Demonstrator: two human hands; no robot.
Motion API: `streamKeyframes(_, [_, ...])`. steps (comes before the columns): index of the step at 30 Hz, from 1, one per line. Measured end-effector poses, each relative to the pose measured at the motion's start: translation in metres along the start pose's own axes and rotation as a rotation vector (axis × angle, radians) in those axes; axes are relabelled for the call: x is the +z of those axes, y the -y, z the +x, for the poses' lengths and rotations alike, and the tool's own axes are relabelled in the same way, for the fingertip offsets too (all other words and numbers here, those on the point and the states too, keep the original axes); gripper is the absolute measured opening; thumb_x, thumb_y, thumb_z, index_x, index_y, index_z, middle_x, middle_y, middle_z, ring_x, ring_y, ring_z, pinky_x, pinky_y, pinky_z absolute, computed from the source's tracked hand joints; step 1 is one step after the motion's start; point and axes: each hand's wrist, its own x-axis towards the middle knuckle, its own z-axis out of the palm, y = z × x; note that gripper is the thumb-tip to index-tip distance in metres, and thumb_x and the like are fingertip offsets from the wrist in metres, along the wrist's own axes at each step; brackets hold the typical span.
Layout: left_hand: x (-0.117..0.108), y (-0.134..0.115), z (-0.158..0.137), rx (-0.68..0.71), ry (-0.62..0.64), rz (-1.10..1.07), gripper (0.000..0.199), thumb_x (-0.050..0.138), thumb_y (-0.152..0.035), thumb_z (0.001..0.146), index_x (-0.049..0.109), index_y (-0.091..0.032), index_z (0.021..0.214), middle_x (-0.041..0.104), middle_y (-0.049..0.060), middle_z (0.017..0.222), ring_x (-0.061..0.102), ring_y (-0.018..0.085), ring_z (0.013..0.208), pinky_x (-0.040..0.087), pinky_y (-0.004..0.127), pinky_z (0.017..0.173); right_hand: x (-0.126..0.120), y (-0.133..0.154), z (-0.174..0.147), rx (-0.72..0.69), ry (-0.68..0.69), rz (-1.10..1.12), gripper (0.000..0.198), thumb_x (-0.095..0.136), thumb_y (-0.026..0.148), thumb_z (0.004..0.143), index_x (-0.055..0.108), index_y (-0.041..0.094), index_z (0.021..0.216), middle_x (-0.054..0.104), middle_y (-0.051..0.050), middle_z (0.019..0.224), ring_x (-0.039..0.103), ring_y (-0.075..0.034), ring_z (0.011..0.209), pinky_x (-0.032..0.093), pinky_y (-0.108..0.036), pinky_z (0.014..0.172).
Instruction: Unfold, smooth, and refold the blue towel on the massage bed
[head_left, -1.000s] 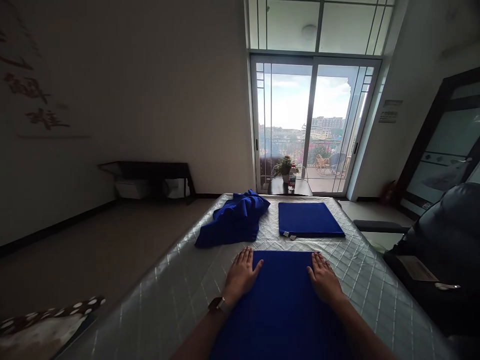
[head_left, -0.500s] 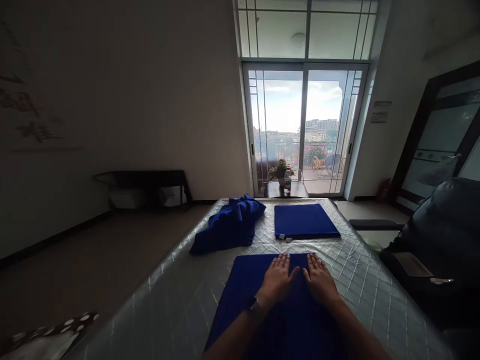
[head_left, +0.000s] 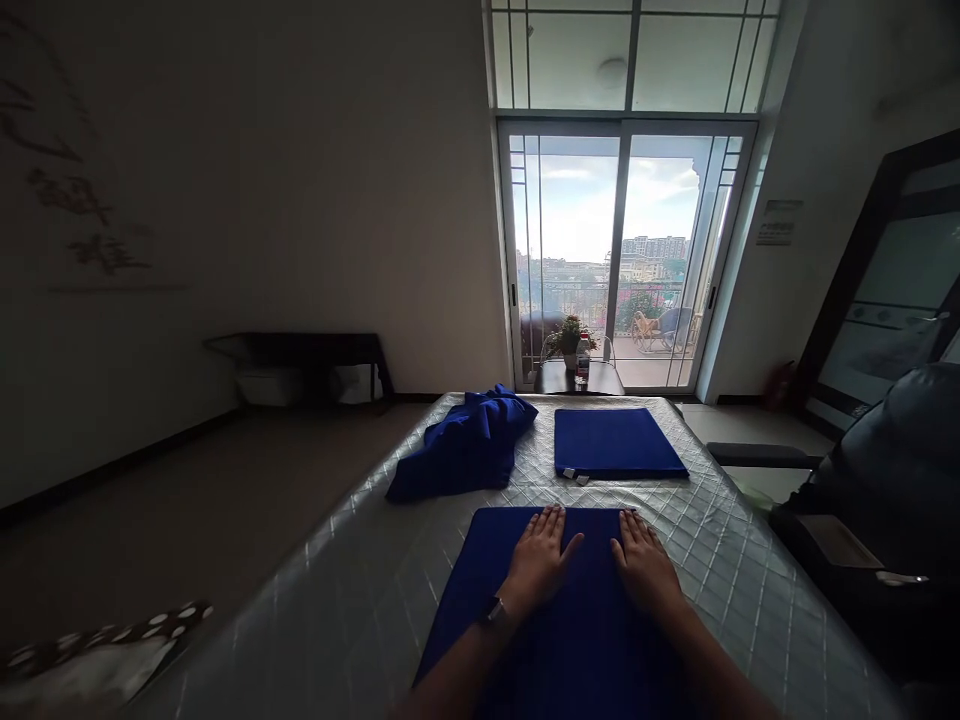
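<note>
A flat blue cushion-like pad (head_left: 589, 620) lies on the quilted silver-grey cover in front of me. My left hand (head_left: 538, 560), with a watch on its wrist, rests palm down on the pad's far part, fingers stretched out. Beside it, my right hand (head_left: 646, 562) lies flat near the far right corner, thumb spread. Neither hand grips anything. Past the hands is a second flat blue pad (head_left: 619, 442) with small white tags at its near edge. To its left sits a crumpled blue cloth (head_left: 469, 445). My forearms hide part of the near pad.
The quilted cover (head_left: 322, 610) spreads over a wide surface. Beyond its far edge, a small dark table (head_left: 551, 378) bears a potted plant (head_left: 571, 335) and a bottle (head_left: 583, 362) before glass sliding doors. A dark chair (head_left: 900, 470) stands at right. Spotted fabric (head_left: 112, 640) shows lower left.
My left hand has slid a little leftward over the pad, widening the gap between my hands. The whole view has shifted slightly. Both pads and the crumpled cloth stay in place.
</note>
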Motion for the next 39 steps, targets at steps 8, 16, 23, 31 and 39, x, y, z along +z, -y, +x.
streamKeyframes(8, [-0.02, 0.091, -0.031, -0.175, -0.073, 0.082, 0.081, 0.016, -0.065, 0.103, 0.039, -0.009, 0.157, 0.039, 0.017, 0.163, 0.032, 0.03, 0.153, 0.028, 0.05, 0.125, 0.004, -0.002, 0.001, -0.028, -0.016, -0.033, 0.072, 0.02, 0.045, 0.101, 0.026, 0.006, 0.161, 0.022, -0.01, 0.17, 0.011, -0.02, 0.158, 0.01, -0.039, 0.129])
streamKeyframes(16, [-0.023, 0.085, -0.033, -0.196, -0.103, 0.04, 0.085, 0.018, -0.069, 0.101, 0.04, -0.007, 0.156, 0.04, 0.016, 0.163, 0.031, 0.03, 0.154, 0.027, 0.049, 0.126, 0.005, 0.0, 0.001, -0.025, -0.018, -0.081, 0.072, 0.02, 0.045, 0.101, 0.023, 0.004, 0.161, 0.02, -0.011, 0.17, 0.013, -0.021, 0.158, 0.013, -0.04, 0.129])
streamKeyframes(23, [-0.018, 0.09, -0.032, -0.202, -0.136, 0.02, 0.08, 0.022, -0.066, 0.102, 0.043, -0.01, 0.155, 0.044, 0.014, 0.161, 0.034, 0.031, 0.153, 0.029, 0.048, 0.126, -0.005, 0.003, 0.009, -0.041, 0.026, -0.147, 0.07, 0.02, 0.045, 0.102, 0.031, 0.006, 0.159, 0.027, -0.012, 0.168, 0.02, -0.022, 0.157, 0.018, -0.041, 0.127])
streamKeyframes(31, [-0.02, 0.09, -0.033, -0.192, -0.125, 0.018, 0.081, 0.021, -0.065, 0.103, 0.042, -0.007, 0.155, 0.04, 0.017, 0.162, 0.032, 0.03, 0.153, 0.027, 0.047, 0.126, 0.005, 0.004, 0.014, -0.041, -0.04, -0.14, 0.069, 0.017, 0.042, 0.103, 0.026, 0.003, 0.16, 0.025, -0.014, 0.169, 0.017, -0.022, 0.157, 0.017, -0.04, 0.128])
streamKeyframes(39, [-0.016, 0.088, -0.032, -0.197, -0.17, 0.062, 0.077, 0.025, -0.064, 0.103, 0.044, -0.01, 0.154, 0.043, 0.016, 0.162, 0.034, 0.031, 0.152, 0.029, 0.048, 0.126, 0.005, 0.003, 0.013, -0.026, -0.032, -0.078, 0.07, 0.02, 0.044, 0.103, 0.026, 0.006, 0.161, 0.023, -0.012, 0.17, 0.017, -0.021, 0.157, 0.015, -0.039, 0.128])
